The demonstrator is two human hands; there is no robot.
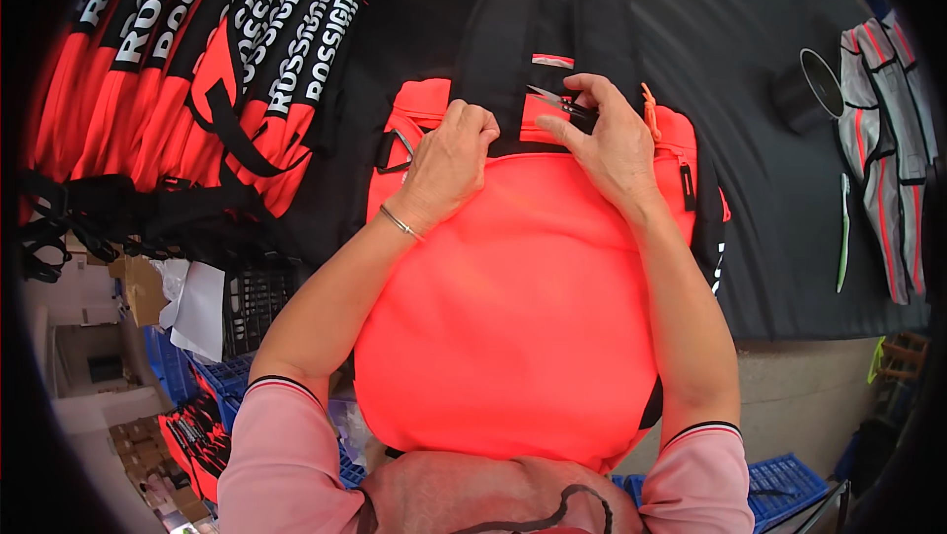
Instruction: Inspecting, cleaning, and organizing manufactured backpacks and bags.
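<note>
A bright coral-red backpack (503, 307) with black trim lies in front of me, its two black shoulder straps (605, 21) stretching away over the table. My right hand (617, 144) holds small black-handled thread snips (564, 105) over the bag's top edge, the pointed metal blades toward the left. My left hand (449, 159) is closed in a pinch at the base of the left strap. Whatever is between its fingertips is too small to make out. An orange cord (650, 112) and a black zip pull (688, 186) show right of my right hand.
Several red-and-black bag pieces (158, 110) are stacked at the left. On the black-covered table (774, 248), a black cylindrical cup (804, 95), a green-and-white toothbrush (843, 233) and grey straps with red stripes (881, 159) lie at the right. Blue crates (784, 488) stand below the table.
</note>
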